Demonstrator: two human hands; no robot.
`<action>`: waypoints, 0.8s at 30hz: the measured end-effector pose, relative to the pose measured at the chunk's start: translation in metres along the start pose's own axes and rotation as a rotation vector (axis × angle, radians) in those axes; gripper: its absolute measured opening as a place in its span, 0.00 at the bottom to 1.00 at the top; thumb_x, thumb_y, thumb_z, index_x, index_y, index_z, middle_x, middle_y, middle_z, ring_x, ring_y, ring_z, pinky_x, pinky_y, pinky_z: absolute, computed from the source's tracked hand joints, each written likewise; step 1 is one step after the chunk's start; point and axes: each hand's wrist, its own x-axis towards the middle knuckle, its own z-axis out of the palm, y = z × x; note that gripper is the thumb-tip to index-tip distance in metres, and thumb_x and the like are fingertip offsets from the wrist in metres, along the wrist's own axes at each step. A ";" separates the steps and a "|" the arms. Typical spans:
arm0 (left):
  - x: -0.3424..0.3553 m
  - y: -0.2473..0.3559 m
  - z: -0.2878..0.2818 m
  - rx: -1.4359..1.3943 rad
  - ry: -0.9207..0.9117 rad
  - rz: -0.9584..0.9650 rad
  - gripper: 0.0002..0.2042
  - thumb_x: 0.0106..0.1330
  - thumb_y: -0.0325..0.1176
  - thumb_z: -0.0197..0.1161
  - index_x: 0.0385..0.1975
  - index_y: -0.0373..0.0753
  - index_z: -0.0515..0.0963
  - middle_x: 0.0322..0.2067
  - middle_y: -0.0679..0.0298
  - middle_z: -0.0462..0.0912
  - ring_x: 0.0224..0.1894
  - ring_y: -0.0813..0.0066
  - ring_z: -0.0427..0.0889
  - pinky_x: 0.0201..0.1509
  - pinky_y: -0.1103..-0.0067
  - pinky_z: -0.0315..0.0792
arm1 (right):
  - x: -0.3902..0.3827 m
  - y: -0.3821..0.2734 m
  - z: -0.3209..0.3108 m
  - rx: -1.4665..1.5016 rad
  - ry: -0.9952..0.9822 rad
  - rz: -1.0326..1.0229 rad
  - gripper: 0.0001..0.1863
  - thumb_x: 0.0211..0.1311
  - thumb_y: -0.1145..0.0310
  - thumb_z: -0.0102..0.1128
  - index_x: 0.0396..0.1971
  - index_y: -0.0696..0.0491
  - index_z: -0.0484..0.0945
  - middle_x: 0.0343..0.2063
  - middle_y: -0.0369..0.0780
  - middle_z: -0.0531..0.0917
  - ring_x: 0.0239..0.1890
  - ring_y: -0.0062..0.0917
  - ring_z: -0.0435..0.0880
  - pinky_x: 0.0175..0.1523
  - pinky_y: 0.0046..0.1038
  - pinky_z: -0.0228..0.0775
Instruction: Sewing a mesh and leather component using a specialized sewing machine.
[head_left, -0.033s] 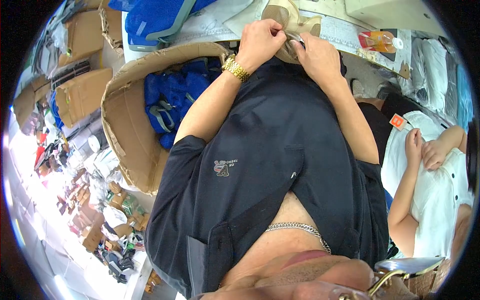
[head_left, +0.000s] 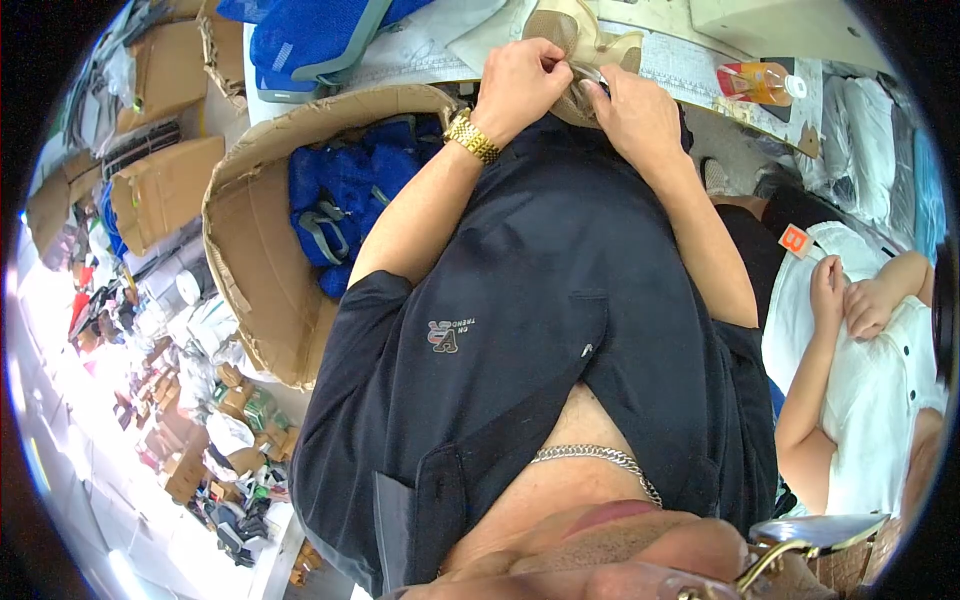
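A beige mesh fabric piece (head_left: 612,52) with smooth cream trim lies over the near edge of the table and hangs down toward my lap. My left hand (head_left: 522,85), below a gold watch, pinches this piece between thumb and fingertips. Close beside it, my right hand (head_left: 638,112) is closed with its fingers curled at the same piece. A small, thin, shiny item shows between the two hands at the right fingertips. Its kind is too small to make out, and the right palm is hidden. The fingertips of both hands nearly meet.
Blue fabric items with grey trim (head_left: 312,45) lie on the table at left. A large cardboard box (head_left: 250,215) beside my left arm holds more blue pieces (head_left: 335,205). A drink bottle (head_left: 760,84) lies at the table's right. Another person in a white top (head_left: 850,400) sits at right.
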 end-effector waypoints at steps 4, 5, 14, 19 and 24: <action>0.007 0.001 -0.002 0.128 -0.104 0.051 0.09 0.58 0.38 0.61 0.34 0.40 0.79 0.28 0.58 0.81 0.30 0.58 0.82 0.35 0.69 0.76 | 0.004 0.004 -0.004 -0.039 0.018 -0.135 0.16 0.58 0.59 0.58 0.37 0.57 0.74 0.28 0.51 0.81 0.34 0.48 0.80 0.39 0.44 0.71; 0.009 0.000 -0.003 0.127 -0.123 0.049 0.09 0.58 0.38 0.61 0.33 0.40 0.79 0.28 0.58 0.82 0.30 0.57 0.82 0.34 0.69 0.76 | 0.006 0.004 -0.007 -0.033 -0.021 -0.103 0.16 0.58 0.59 0.58 0.37 0.57 0.74 0.28 0.51 0.81 0.34 0.48 0.80 0.39 0.44 0.71; 0.020 -0.016 -0.004 -0.118 -0.138 -0.093 0.11 0.56 0.37 0.62 0.32 0.37 0.82 0.27 0.56 0.84 0.29 0.61 0.84 0.35 0.72 0.77 | -0.004 -0.037 -0.021 -0.116 0.199 0.111 0.21 0.64 0.55 0.52 0.47 0.56 0.69 0.29 0.51 0.81 0.35 0.50 0.80 0.39 0.45 0.70; 0.020 -0.014 -0.002 -0.167 -0.143 -0.140 0.12 0.54 0.36 0.62 0.32 0.35 0.83 0.27 0.55 0.85 0.29 0.63 0.85 0.36 0.73 0.78 | -0.014 -0.046 -0.008 -0.183 -0.013 0.076 0.17 0.62 0.56 0.55 0.35 0.57 0.75 0.26 0.50 0.82 0.30 0.47 0.82 0.36 0.44 0.74; 0.021 -0.013 0.004 -0.227 -0.123 -0.155 0.12 0.54 0.35 0.62 0.32 0.34 0.82 0.27 0.54 0.85 0.30 0.64 0.85 0.37 0.74 0.78 | -0.010 -0.031 0.001 -0.236 -0.042 0.052 0.16 0.62 0.57 0.55 0.33 0.57 0.76 0.23 0.50 0.82 0.28 0.43 0.83 0.33 0.41 0.75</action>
